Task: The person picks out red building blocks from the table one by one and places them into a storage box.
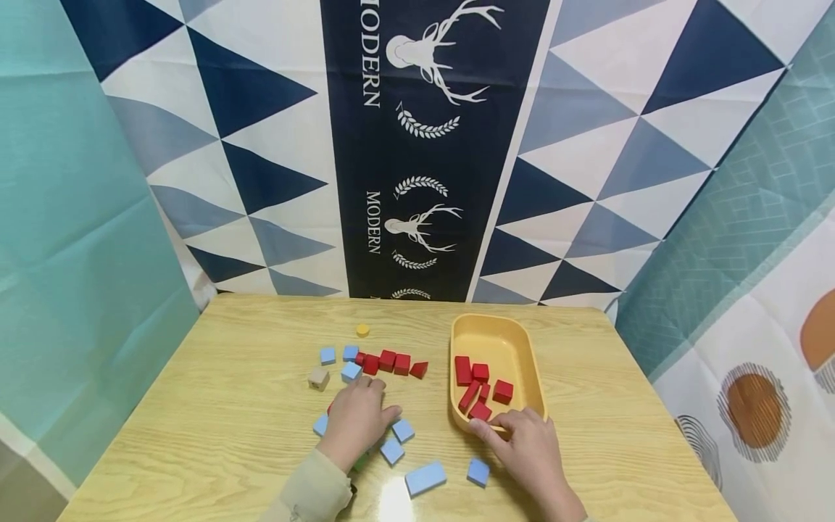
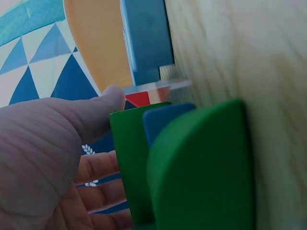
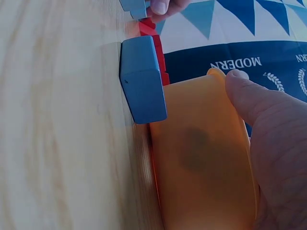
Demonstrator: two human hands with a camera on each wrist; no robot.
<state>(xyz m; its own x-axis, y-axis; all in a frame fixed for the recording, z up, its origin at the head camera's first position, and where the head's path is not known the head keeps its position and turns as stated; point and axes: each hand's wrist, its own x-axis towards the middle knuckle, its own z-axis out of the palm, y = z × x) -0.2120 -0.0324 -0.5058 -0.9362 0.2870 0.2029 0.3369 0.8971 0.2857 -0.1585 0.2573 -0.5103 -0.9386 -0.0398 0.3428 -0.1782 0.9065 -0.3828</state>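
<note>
Left hand (image 1: 359, 417): one, low over the blocks left of centre. Thumb and fingers apart where visible; fingertips partly hidden, so cannot tell whether a piece is held.

Right hand (image 1: 527, 448): one, thumb and fingers clamped on the near rim of the tray (image 1: 496, 337).

Green blocks (image 2: 206, 167): close beside the left hand, largely hidden under the wrist in the head view. Probable fault: a lowered wrist knocks them, since the fingers reach past them.

Red blocks, loose (image 1: 387, 360): five in a row beyond the left fingertips, the rightmost a wedge. Likely hazard: a hasty pinch at one pushes its neighbours, the row being tightly spaced.

Red blocks, contained: six, lying in the near half of the tray. A sudden pull or tilt at the rim would probably slide them together.

Blue blocks (image 1: 426, 478): scattered left of the tray and around the left hand. One sits just off the tray's near end; a tray drawn nearer could strike it.

Beige block (image 1: 318, 378): one, far left of the left hand.

Yellow disc (image 1: 362, 330): one, far side, beyond the row.
</note>
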